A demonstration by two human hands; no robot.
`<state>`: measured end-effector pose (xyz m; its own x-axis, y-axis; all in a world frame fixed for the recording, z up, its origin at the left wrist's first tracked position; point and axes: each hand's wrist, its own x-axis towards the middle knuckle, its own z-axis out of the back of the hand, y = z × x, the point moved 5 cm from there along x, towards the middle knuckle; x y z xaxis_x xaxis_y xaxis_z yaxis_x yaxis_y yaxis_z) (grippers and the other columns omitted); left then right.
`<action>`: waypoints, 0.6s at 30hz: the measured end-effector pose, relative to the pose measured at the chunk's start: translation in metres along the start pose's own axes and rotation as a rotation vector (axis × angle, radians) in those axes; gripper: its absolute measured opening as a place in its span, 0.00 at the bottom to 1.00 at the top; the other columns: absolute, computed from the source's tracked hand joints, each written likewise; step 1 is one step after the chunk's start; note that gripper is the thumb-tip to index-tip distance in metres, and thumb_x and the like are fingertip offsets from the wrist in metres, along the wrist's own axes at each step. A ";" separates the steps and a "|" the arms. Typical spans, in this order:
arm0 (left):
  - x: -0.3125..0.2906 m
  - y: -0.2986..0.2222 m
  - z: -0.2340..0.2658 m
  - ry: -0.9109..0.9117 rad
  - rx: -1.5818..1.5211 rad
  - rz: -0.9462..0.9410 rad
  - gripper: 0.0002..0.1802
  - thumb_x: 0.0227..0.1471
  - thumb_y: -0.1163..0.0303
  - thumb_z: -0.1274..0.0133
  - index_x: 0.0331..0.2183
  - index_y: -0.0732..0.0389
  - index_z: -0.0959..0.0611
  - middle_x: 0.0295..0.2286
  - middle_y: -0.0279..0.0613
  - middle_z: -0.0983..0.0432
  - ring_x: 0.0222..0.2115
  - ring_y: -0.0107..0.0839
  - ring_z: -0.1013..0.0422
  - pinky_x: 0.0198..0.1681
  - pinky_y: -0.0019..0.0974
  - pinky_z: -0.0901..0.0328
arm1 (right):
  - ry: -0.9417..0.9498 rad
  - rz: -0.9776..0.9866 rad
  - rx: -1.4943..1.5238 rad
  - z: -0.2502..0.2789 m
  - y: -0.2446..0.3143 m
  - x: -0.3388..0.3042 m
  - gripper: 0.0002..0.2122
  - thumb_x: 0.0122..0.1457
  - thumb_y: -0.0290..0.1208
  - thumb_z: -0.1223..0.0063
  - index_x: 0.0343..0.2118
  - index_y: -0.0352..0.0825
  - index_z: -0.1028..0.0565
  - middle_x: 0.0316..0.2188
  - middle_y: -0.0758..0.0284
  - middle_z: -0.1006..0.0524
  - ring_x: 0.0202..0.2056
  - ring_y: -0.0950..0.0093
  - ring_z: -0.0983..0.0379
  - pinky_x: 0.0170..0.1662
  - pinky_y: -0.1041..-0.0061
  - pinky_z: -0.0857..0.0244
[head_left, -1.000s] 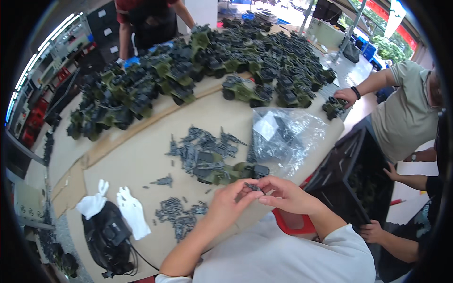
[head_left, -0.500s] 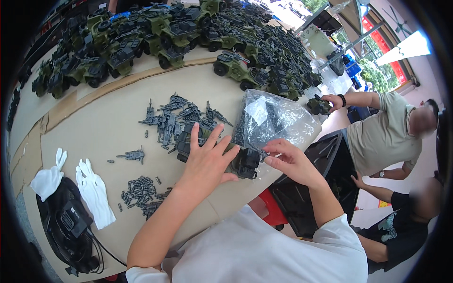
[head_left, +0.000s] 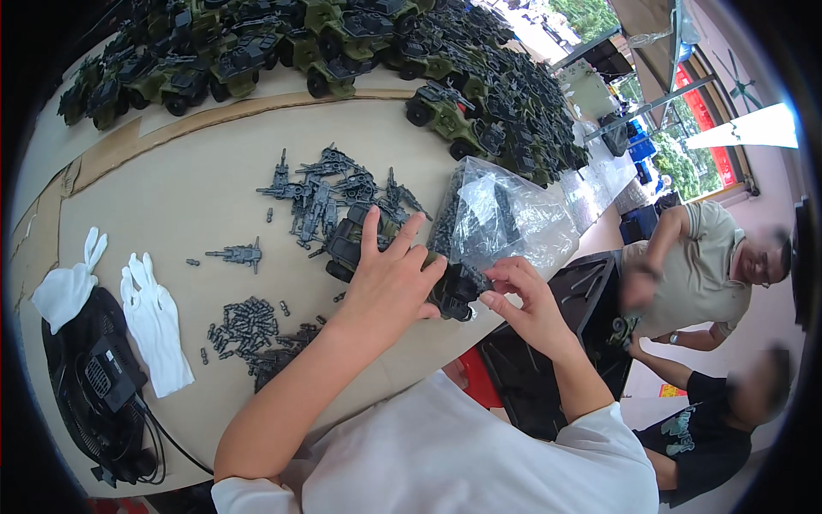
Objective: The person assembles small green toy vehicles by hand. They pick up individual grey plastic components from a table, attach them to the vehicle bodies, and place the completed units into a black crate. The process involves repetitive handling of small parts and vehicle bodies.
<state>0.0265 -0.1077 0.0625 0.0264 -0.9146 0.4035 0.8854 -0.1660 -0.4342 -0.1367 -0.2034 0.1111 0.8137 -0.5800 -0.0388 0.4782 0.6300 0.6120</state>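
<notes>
Toy vehicle (head_left: 461, 289), olive green and black, close to the near edge of the bench (head_left: 171, 206), right of its middle and largely covered by the left hand (head_left: 381, 287). Left fingers spread wide over the top, thumb low on the near side. Right hand (head_left: 533, 300) at the black right end, thumb and forefinger drawn close together; cannot tell, at this size, whether pinching a small part or only the vehicle's own end. Bench surface plain and tan, crossed toward the far edge by a strip of brown cardboard (head_left: 214, 116). Beyond the strip, a thick pile of similar vehicles (head_left: 334, 38) along the far edge, with a lone vehicle (head_left: 451, 122) just in front. Just beyond the covered one, a heap of grey gun-shaped parts (head_left: 330, 193); farther left, a single grey piece (head_left: 240, 254); nearer the near edge, a scatter of short grey pegs (head_left: 244, 328). Toward the near left corner, a white glove (head_left: 160, 330) lying flat beside a black mesh item (head_left: 98, 377). By the right edge, a clear plastic bag (head_left: 505, 214) with dark contents. Off that edge, a black crate (head_left: 535, 360) and two co-workers, one in beige (head_left: 685, 265), one in dark clothing (head_left: 711, 428). Farther off, green trees (head_left: 591, 17) in daylight.
</notes>
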 end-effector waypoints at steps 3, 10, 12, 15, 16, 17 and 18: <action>0.000 0.000 -0.001 -0.002 0.004 0.001 0.33 0.33 0.53 0.33 0.44 0.54 0.18 0.34 0.38 0.27 0.59 0.40 0.45 0.61 0.68 0.62 | -0.062 0.103 -0.172 -0.003 0.011 -0.001 0.15 0.53 0.28 0.39 0.42 0.29 0.26 0.38 0.61 0.31 0.40 0.68 0.30 0.43 0.73 0.35; 0.004 0.001 0.001 0.054 0.061 0.000 0.33 0.33 0.52 0.33 0.44 0.53 0.18 0.36 0.38 0.26 0.59 0.40 0.46 0.60 0.69 0.61 | -0.001 0.078 -0.189 -0.005 0.014 0.004 0.16 0.51 0.27 0.37 0.42 0.29 0.26 0.38 0.59 0.30 0.41 0.63 0.29 0.44 0.70 0.34; 0.002 0.005 -0.001 0.061 0.026 0.015 0.32 0.33 0.52 0.33 0.44 0.53 0.18 0.36 0.38 0.26 0.59 0.39 0.46 0.60 0.70 0.60 | 0.074 0.040 -0.140 -0.003 0.013 0.007 0.16 0.54 0.28 0.39 0.44 0.30 0.26 0.38 0.61 0.30 0.41 0.67 0.29 0.44 0.71 0.34; 0.001 0.004 -0.004 0.035 0.032 0.012 0.32 0.33 0.51 0.33 0.43 0.53 0.18 0.36 0.38 0.26 0.59 0.39 0.46 0.60 0.70 0.60 | 0.101 -0.003 -0.043 0.004 0.013 0.016 0.15 0.58 0.30 0.44 0.47 0.30 0.27 0.40 0.62 0.30 0.40 0.71 0.30 0.43 0.73 0.34; 0.000 0.006 -0.004 0.020 0.036 0.011 0.32 0.33 0.51 0.34 0.43 0.53 0.18 0.36 0.37 0.26 0.59 0.39 0.46 0.60 0.70 0.60 | 0.097 -0.015 -0.007 0.006 0.015 0.023 0.15 0.60 0.31 0.46 0.48 0.30 0.28 0.40 0.63 0.29 0.40 0.73 0.31 0.43 0.74 0.34; 0.000 0.006 -0.007 0.011 0.033 0.002 0.32 0.33 0.51 0.34 0.43 0.53 0.18 0.36 0.37 0.26 0.59 0.39 0.46 0.60 0.70 0.61 | 0.120 -0.050 -0.051 0.006 0.014 0.026 0.16 0.67 0.37 0.60 0.49 0.31 0.29 0.40 0.67 0.29 0.41 0.78 0.33 0.46 0.77 0.38; 0.000 0.006 -0.008 0.027 0.036 0.005 0.32 0.33 0.51 0.34 0.43 0.53 0.17 0.36 0.37 0.26 0.59 0.39 0.46 0.60 0.70 0.61 | 0.134 -0.105 0.004 0.002 0.011 0.032 0.18 0.68 0.40 0.64 0.49 0.31 0.29 0.40 0.68 0.29 0.41 0.78 0.33 0.45 0.77 0.38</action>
<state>0.0280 -0.1114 0.0538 0.0184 -0.9252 0.3791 0.9015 -0.1486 -0.4064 -0.1063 -0.2156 0.1178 0.7963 -0.5682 -0.2072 0.5617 0.5676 0.6019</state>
